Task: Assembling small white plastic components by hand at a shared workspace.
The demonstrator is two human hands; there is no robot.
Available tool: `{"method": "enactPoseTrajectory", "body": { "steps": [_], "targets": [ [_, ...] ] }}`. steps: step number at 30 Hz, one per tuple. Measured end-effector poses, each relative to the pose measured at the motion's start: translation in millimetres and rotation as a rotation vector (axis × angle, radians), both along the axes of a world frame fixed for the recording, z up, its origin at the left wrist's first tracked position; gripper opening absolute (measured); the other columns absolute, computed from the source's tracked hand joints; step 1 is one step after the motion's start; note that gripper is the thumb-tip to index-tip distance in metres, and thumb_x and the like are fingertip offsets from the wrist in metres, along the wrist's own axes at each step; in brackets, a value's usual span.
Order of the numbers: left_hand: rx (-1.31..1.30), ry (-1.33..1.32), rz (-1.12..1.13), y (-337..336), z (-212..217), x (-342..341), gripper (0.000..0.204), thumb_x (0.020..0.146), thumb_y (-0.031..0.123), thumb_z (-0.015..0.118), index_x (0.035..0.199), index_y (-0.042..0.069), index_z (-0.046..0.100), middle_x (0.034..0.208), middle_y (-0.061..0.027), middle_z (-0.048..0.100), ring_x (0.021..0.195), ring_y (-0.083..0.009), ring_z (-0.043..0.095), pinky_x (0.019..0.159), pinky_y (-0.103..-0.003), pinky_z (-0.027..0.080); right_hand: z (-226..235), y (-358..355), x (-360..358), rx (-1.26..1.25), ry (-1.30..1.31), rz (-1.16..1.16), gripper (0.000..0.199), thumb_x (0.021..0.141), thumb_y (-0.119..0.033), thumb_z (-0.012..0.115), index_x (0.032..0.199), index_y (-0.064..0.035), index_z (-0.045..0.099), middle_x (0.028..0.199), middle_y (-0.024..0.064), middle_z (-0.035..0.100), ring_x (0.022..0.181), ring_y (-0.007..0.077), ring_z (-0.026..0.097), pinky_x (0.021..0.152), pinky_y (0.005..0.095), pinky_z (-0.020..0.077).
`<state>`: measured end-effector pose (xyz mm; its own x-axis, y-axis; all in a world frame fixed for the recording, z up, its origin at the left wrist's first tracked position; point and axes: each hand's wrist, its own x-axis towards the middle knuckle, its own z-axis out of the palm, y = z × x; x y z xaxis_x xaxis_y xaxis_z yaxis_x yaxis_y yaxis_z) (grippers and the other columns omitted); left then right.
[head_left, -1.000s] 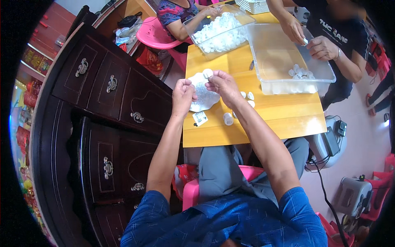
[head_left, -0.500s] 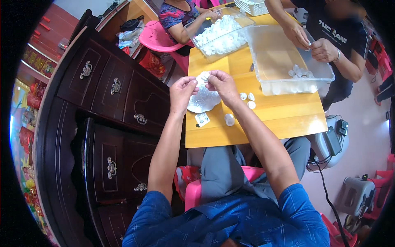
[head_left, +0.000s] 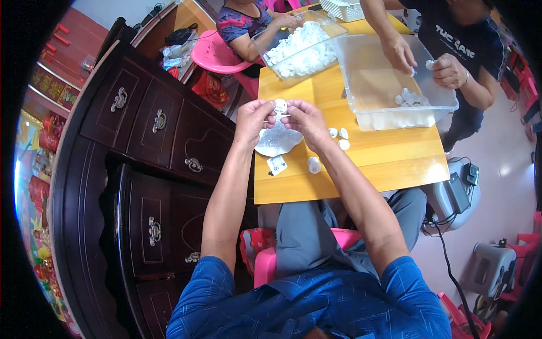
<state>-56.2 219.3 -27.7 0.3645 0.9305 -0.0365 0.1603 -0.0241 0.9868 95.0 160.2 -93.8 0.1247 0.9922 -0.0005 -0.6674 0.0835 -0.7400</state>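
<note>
A small white round plastic piece (head_left: 280,105) is held up between my two hands above the wooden table. My left hand (head_left: 252,122) pinches its left side between thumb and fingers. From the other side, the fingers of my right hand (head_left: 309,121) are closed on the same piece. Just below my hands lies a round, silvery-white dish (head_left: 278,141), partly covered by them; its contents are too fine to make out. Several small white round pieces (head_left: 344,144) rest beside my right wrist. Nearer me stand a white cylindrical piece (head_left: 314,165) and a small white printed card (head_left: 276,164).
A clear bin (head_left: 398,120) with some white pieces stands at the right; a person's hands (head_left: 449,72) work over it. Another clear bin (head_left: 302,48), heaped with white pieces, has a second person beside it. A dark wooden cabinet (head_left: 169,175) borders the table's left side.
My hands have come closer together around the white piece, the left one shifting slightly right. The co-worker's hands at the right have moved apart, one lowering into the bin.
</note>
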Motion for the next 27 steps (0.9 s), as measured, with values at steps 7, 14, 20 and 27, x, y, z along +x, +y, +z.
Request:
{"method": "enactPoseTrajectory", "body": {
  "steps": [7,14,20,27],
  "targets": [
    [-0.043,-0.022,-0.046,3,-3,-3,0.017,0.096,0.021,0.066,0.097,0.003,0.068,0.078,-0.0005,0.066,0.061,-0.0059,0.062,0.056,-0.02,0.054,1,-1,-6,-0.002,0.049,0.046,0.021,0.099,-0.016,0.064,0.115,-0.0028,0.062,0.097,0.0034,0.067,0.083,0.0105,0.066,0.075,0.025,0.0572],
    [-0.064,-0.054,-0.034,0,-2,0,0.017,0.097,0.018,0.066,0.098,0.001,0.067,0.078,-0.0019,0.067,0.061,-0.0068,0.062,0.056,-0.021,0.054,2,0,-8,-0.119,0.164,0.072,0.015,0.096,-0.018,0.066,0.104,-0.0064,0.061,0.094,0.004,0.067,0.082,0.0113,0.066,0.075,0.0263,0.058],
    [-0.12,-0.026,-0.069,10,5,-9,0.016,0.094,0.017,0.067,0.097,0.001,0.067,0.079,-0.0028,0.067,0.061,-0.0076,0.062,0.055,-0.022,0.054,4,-2,-11,-0.083,0.258,0.111,0.016,0.096,-0.02,0.065,0.105,-0.0069,0.06,0.094,0.0041,0.067,0.082,0.0123,0.066,0.076,0.0289,0.058],
    [-0.103,-0.041,-0.112,8,16,-3,0.016,0.094,0.015,0.068,0.104,0.002,0.068,0.086,-0.0032,0.07,0.069,-0.0085,0.065,0.061,-0.022,0.056,6,1,-5,-0.052,0.192,0.063,0.018,0.095,-0.021,0.067,0.103,-0.0065,0.06,0.092,0.0049,0.067,0.08,0.0123,0.066,0.074,0.0269,0.057]
  ]
}}
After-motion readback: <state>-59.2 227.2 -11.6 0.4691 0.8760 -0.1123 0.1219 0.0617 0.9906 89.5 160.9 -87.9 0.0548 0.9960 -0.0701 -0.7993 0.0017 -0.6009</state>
